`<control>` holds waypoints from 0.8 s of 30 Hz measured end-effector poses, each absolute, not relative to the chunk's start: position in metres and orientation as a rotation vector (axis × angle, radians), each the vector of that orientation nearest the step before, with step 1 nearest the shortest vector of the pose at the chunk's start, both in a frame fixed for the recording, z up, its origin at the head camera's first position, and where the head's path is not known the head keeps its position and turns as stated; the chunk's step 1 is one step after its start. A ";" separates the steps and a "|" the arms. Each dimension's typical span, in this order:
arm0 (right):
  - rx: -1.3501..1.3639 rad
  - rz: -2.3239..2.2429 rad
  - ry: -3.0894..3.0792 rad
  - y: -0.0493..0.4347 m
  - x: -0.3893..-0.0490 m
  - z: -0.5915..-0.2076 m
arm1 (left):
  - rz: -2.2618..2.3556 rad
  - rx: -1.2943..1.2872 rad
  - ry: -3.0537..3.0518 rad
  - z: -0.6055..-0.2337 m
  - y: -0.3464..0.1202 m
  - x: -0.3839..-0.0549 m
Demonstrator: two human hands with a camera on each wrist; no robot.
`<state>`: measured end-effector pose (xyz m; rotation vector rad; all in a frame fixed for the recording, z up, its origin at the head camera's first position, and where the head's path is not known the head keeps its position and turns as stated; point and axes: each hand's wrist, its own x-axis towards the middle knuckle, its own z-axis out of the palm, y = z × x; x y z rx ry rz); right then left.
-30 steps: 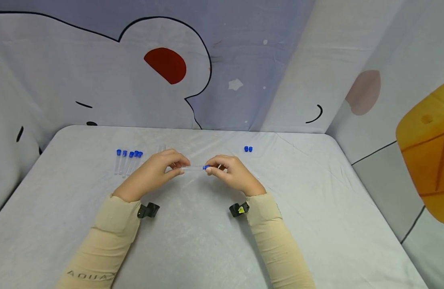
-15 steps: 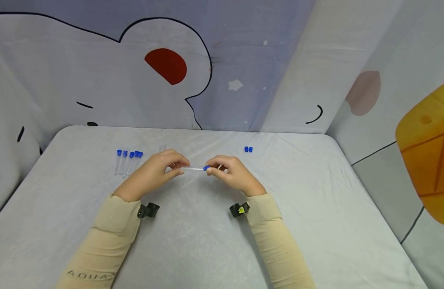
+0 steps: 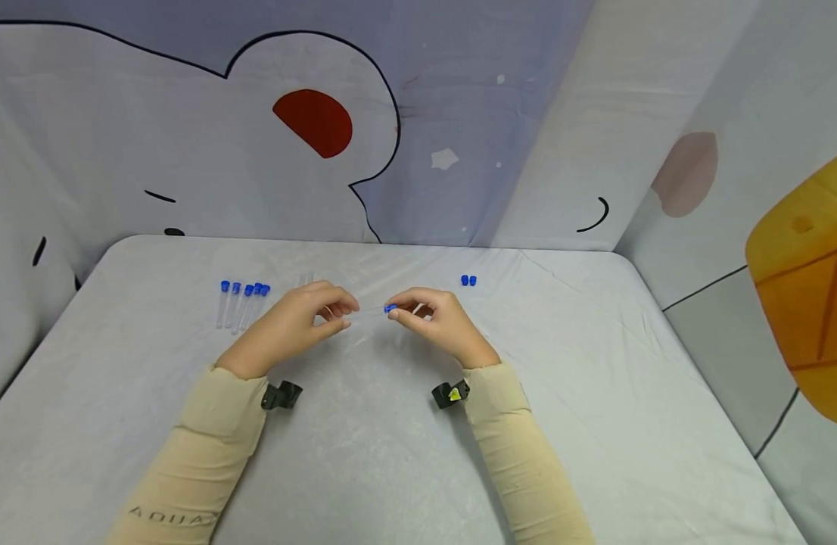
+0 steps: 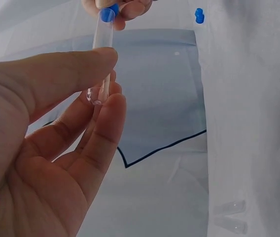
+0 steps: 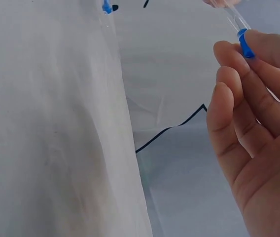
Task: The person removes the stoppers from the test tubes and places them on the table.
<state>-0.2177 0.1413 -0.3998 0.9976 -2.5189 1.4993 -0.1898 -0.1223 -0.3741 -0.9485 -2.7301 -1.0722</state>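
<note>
Left hand (image 3: 296,322) on tube (image 4: 104,37), "AQUA" sleeve (image 3: 194,462)

Clear tube (image 4: 104,37), blue cap (image 5: 245,45), cream sleeves (image 3: 527,454), white table (image 3: 364,454)

- Left sleeve (image 3: 183,462): long, pale cream-yellow, finely creased.
- Lettering (image 3: 173,517) at its near end: dark, widely spaced capitals, partly cut off by the edge.
- Right sleeve (image 3: 527,462): same cream fabric, ridged with soft folds.
- Left wrist device (image 3: 281,395): small, black, blocky.
- Right wrist device (image 3: 450,394): also black, with a yellow-green patch (image 3: 455,395).
- Left hand (image 3: 304,318), right hand (image 3: 437,322): bare.
</note>
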 end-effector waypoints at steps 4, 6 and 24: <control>1.000 1.496 -2.506 0.141 -0.218 -0.399 | -1.076 -0.941 -2.747 -0.373 -0.122 -0.190; 1.004 1.491 -2.508 0.141 -0.218 -0.400 | -1.077 -0.938 -2.751 -0.373 -0.122 -0.191; 0.893 1.549 -2.465 0.148 -0.219 -0.399 | -1.115 -0.795 -2.772 -0.370 -0.131 -0.191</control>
